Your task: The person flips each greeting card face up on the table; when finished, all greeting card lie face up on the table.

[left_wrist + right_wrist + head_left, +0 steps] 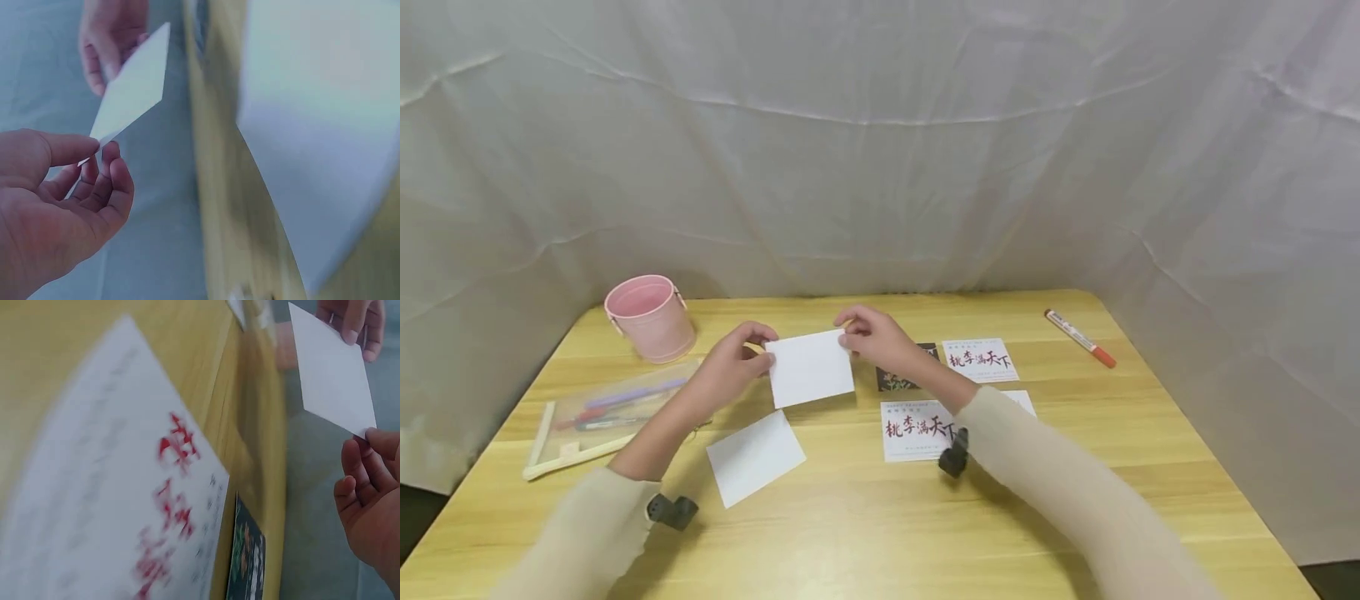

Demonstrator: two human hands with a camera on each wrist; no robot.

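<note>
A blank white card is held up over the table between both hands, tilted so its plain face shows in the head view. My left hand pinches its left edge between thumb and fingers. At the upper right corner, my right hand grips it with thumb and fingertips, as the right wrist view also shows. Below it, a second blank white card lies at an angle on the table. To the right lie a card with red characters, partly under the right forearm, another such card and a dark floral card.
A pink bucket stands at the back left of the wooden table. In front of it lies a clear pouch with several pens. An orange-capped marker lies at the back right. Grey cloth hangs behind.
</note>
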